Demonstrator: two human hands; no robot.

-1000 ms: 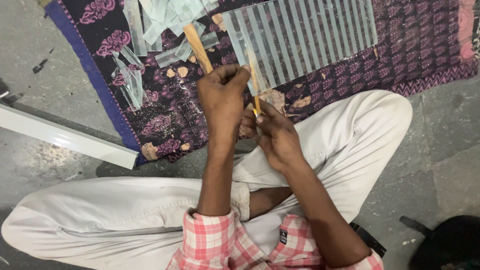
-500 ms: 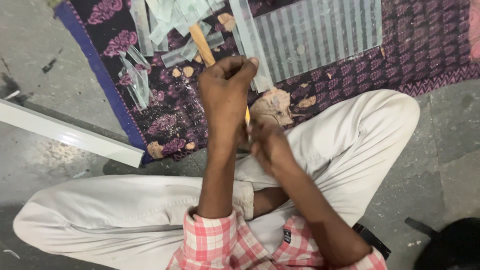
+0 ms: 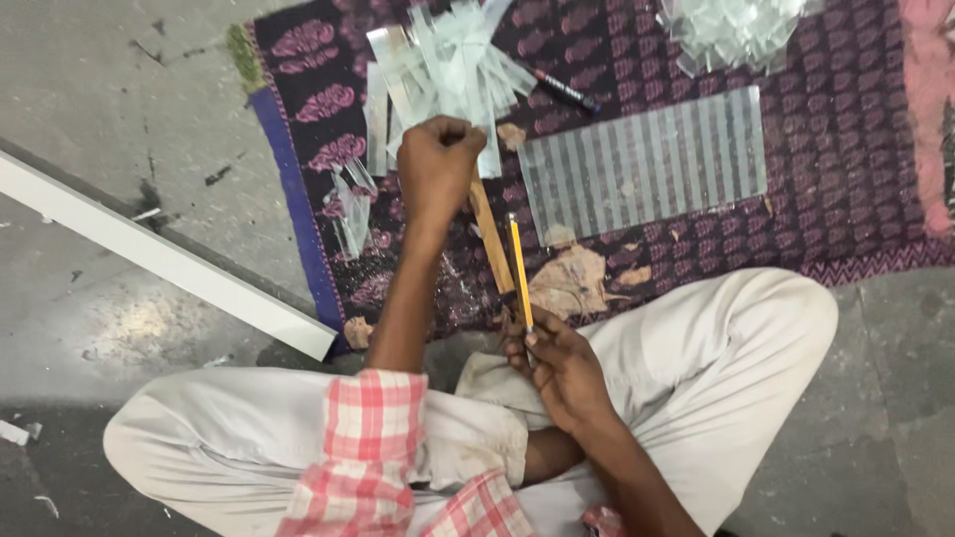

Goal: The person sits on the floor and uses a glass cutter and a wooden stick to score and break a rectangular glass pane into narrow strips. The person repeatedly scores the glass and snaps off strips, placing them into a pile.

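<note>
Far left: a long white bar (image 3: 164, 261) lies diagonally across the grey concrete floor (image 3: 109, 109), its near end just beside the blue-edged corner of the patterned cloth (image 3: 856, 189) I sit at.

On the cloth's left part: a heap of clear narrow glass strips (image 3: 448, 65), fanned and overlapping, with a few more strips (image 3: 350, 209) lying loose below it, near the blue border.

My left hand (image 3: 438, 169) is reached forward over the lower edge of that heap, fingers clenched around the top end of a wooden stick (image 3: 489, 244). The stick slants down from that fist toward my lap. Whether the hand also touches the strips beneath it, I cannot tell.

Just right of the stick: a thin yellow pencil-like rod (image 3: 519, 268), nearly upright in the view, running close alongside the stick without clearly touching it. My right hand (image 3: 557, 363) grasps its lower end, thumb and fingertips pinched on it, the hand resting above my crossed legs in white trousers (image 3: 736, 348).

Further right: a dark marker pen (image 3: 562, 89) lies on the cloth near the heap. Next, a rectangular ribbed glass sheet (image 3: 647, 164) lies flat, well apart from both hands. At the top right, a second pile of clear glass pieces (image 3: 731, 30) sits partly cut off by the frame.
</note>
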